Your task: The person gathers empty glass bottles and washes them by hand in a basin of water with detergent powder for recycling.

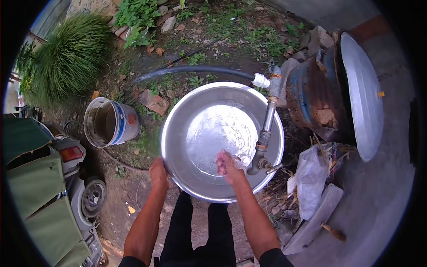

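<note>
A large round metal basin (179,120) stands in front of my legs, with shallow, rippling water (209,142) over its bright bottom. My left hand (159,174) grips the basin's near left rim, its fingers partly hidden. Over the near right part of the basin, my right hand (228,167) is beside the tap's outlet with its fingers curled in. Clear water runs around it, and whether anything is inside those fingers is hidden. The metal tap (261,161) hangs from a pipe (269,116) that crosses the basin's right rim.
A black hose (195,70) joins the pipe through a white fitting (260,81). To the left stand a bucket (126,122) and a vehicle with a green cover (38,196). On the right are a rusty drum (311,93), a large metal lid (364,95) and a white sack (310,178).
</note>
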A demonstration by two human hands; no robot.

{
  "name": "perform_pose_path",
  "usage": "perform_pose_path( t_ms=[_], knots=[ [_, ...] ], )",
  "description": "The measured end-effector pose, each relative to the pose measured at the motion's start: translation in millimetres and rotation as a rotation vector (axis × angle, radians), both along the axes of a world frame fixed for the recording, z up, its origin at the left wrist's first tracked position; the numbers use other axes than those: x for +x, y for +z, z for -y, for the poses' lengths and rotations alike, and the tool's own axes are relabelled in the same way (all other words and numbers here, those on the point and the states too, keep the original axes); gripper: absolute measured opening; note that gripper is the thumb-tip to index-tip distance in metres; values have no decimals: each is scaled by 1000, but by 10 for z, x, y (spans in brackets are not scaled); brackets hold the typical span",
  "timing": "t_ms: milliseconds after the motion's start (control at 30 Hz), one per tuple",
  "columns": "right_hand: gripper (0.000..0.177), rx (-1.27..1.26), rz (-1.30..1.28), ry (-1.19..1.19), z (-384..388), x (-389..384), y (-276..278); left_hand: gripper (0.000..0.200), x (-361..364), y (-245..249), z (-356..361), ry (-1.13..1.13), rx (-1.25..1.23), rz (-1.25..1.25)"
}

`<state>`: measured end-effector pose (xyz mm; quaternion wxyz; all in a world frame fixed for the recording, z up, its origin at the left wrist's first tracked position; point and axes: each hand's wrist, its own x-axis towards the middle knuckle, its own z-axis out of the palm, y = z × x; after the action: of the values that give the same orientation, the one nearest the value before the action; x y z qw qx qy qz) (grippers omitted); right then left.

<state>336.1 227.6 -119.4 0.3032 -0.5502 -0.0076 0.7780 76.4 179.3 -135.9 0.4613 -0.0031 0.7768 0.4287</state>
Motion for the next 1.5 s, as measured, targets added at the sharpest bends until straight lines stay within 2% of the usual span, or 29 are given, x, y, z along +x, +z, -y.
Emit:
perform_pose_path(
  t_ms=[133, 200, 233, 300, 433, 500, 533, 633, 667, 733, 833, 867, 933, 967, 1000, 1033, 1067, 1100, 1167, 1200, 1267, 1333, 1367, 1400, 1433, 1500],
  knots=[
    [18, -4, 63, -63, 98, -36, -63, 24, -49, -107, 93, -11, 43, 42],
    [22, -83, 7, -349, 351, 141, -375, 24, -58, -118, 105, -9, 34, 56],
    [22, -81, 7, -349, 417, 206, -407, 24, -58, -122, 99, -3, 22, 70],
    [19, -242, 41, -457, 531, 339, -438, 25, -24, -18, 69, -20, 14, 65],
    [14, -239, 34, -415, 644, 524, -356, 25, -31, -41, 94, -22, 25, 79],
    [13, -247, 202, -362, 604, 529, -279, 26, -28, -26, 94, -23, 27, 79],
    [13, -246, 201, -364, 574, 531, -273, 26, -23, -21, 96, -22, 27, 79],
    [12, -276, 255, -484, 554, 550, -306, 26, -61, -44, 148, -70, 20, -34],
    [12, -245, 290, -475, 564, 574, -370, 26, -63, -43, 165, -73, 15, -34],
    [11, -209, 327, -479, 572, 622, -463, 24, -59, -7, 161, 8, 178, -253],
    [11, -180, 389, -475, 580, 690, -563, 25, -66, 182, 141, 18, 211, -305],
    [11, -137, 486, -421, 578, 703, -591, 25, -38, 339, 100, 17, 209, -305],
    [12, -81, 570, -374, 578, 724, -631, 27, 62, 594, 53, -49, 257, -97],
    [13, -22, 654, -325, 588, 727, -640, 27, 87, 596, 77, -50, 255, -97],
    [13, -24, 654, -326, 615, 708, -646, 29, 108, 598, 111, -93, 265, 24],
    [12, 93, 689, -353, 652, 669, -665, 31, 136, 600, 135, -134, 277, 144],
    [17, 215, 721, -382, 663, 620, -676, 31, 201, 586, 139, -136, 283, 142],
    [17, 220, 719, -384, 681, 585, -731, 32, 306, 553, 149, -142, 216, 198],
    [19, 451, 1057, -31, 800, 540, -1108, 35, 509, 409, 159, -149, 150, 255],
    [11, 351, 973, -60, 887, 474, -1451, 36, 602, 279, 162, -124, 77, 299],
    [12, -237, 18, -336, 612, 238, -837, 38, 733, 183, 135, -99, 4, 338],
    [23, -232, -349, -395, 588, -70, -678, 40, 798, 142, 50, 133, -66, 620],
    [23, -155, -472, -411, 575, -218, -553, 40, 762, 30, 85, 133, -65, 619],
    [24, -77, -593, -426, 560, -369, -383, 41, 694, -141, 151, 87, 50, 766],
    [26, 49, -442, -347, 534, -548, -145, 42, 637, -241, 179, 38, 168, 913],
    [27, 325, -124, -129, 454, -876, 468, 42, 560, -257, 101, 40, 246, 941]
  ],
)
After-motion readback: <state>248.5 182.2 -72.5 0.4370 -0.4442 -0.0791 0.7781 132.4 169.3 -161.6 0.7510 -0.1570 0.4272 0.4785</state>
